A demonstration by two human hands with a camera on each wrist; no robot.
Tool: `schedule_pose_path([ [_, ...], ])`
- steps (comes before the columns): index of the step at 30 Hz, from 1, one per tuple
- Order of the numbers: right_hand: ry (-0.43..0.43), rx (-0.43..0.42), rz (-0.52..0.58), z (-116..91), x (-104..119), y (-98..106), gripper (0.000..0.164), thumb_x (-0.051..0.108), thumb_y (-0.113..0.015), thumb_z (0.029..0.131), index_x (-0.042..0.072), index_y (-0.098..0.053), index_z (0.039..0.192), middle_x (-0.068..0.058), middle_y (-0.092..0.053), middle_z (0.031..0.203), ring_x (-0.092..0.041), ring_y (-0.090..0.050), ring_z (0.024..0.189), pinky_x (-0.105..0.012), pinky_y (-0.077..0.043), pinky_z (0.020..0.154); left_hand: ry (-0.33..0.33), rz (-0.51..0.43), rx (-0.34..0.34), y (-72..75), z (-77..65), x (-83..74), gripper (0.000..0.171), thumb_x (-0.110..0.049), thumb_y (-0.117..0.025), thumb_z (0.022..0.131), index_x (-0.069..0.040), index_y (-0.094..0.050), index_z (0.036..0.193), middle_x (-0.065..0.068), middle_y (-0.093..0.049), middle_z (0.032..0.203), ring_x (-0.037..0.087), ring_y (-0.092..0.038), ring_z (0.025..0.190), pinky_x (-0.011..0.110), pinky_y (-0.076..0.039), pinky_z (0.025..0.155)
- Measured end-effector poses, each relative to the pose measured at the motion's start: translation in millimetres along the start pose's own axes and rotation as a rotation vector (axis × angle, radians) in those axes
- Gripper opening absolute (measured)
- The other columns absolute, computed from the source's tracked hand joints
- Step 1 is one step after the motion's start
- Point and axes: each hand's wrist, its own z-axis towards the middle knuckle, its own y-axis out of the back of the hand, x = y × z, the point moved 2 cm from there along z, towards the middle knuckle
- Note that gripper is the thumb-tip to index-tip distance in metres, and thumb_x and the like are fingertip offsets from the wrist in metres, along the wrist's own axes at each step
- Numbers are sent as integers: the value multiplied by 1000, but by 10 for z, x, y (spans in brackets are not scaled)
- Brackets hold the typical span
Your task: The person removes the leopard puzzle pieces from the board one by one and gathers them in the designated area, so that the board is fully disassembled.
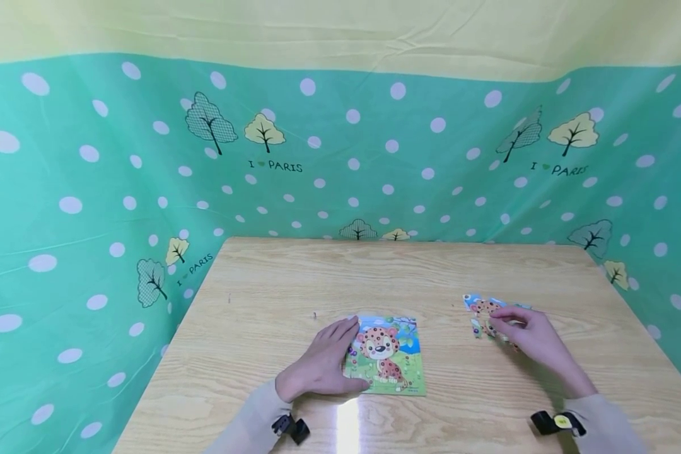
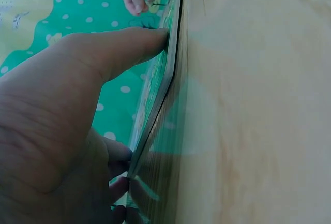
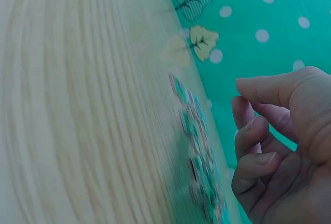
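Note:
A square jigsaw puzzle (image 1: 400, 362) with a spotted leopard cub lies flat on the table. My left hand (image 1: 320, 366) rests along its left side, fingers at the upper left corner and thumb on the lower edge. In the left wrist view, the thumb tip meets the puzzle's edge (image 2: 164, 79). To the right lies a loose cluster of jigsaw pieces (image 1: 479, 306) with a similar spotted face. Over that cluster is my right hand (image 1: 530, 331), partly covering it. In the right wrist view, its thumb and index tips are close together above the pieces (image 3: 199, 157), with nothing visible between them.
A wooden table (image 1: 250, 378) bears everything. Behind it and to the sides hangs a green dotted curtain (image 1: 284, 208) with tree prints. A tiny dark speck (image 1: 314, 314) lies beyond the left hand. Black straps (image 1: 558, 422) sit on both wrists.

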Motion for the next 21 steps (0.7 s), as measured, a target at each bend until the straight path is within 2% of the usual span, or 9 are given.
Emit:
schedule_pose_path([
  [5,9,15,7,43,116,-122,37,36,-73,102,6,-76,124,-19,-72,126,-10,-62,82,-28,-52,57,11,3,6,7,-7,-13,117,-68,-74,84,-8,-23,170,7,-19,180,33,-21,165,57,-22,133],
  [10,42,32,35,78,204,-232,31,30,-73,102,6,-76,121,-20,-71,129,-11,-62,74,-28,-53,54,15,4,8,4,-5,-12,115,-67,-73,85,-8,-24,170,7,-19,180,32,-21,165,57,-21,133],
  [16,127,35,19,88,295,-384,19,21,-75,100,8,-79,113,-13,-74,115,-6,-59,76,-24,-51,59,11,5,9,5,-6,-14,113,-65,-73,85,-7,-25,170,8,-20,180,32,-21,165,57,-22,133],
  [21,136,70,31,112,367,-508,15,19,-76,100,9,-79,111,-8,-74,108,-7,-58,74,-24,-50,60,10,-3,8,-4,-3,-4,112,-64,-72,86,-7,-24,170,8,-19,180,32,-21,165,56,-21,134],
])
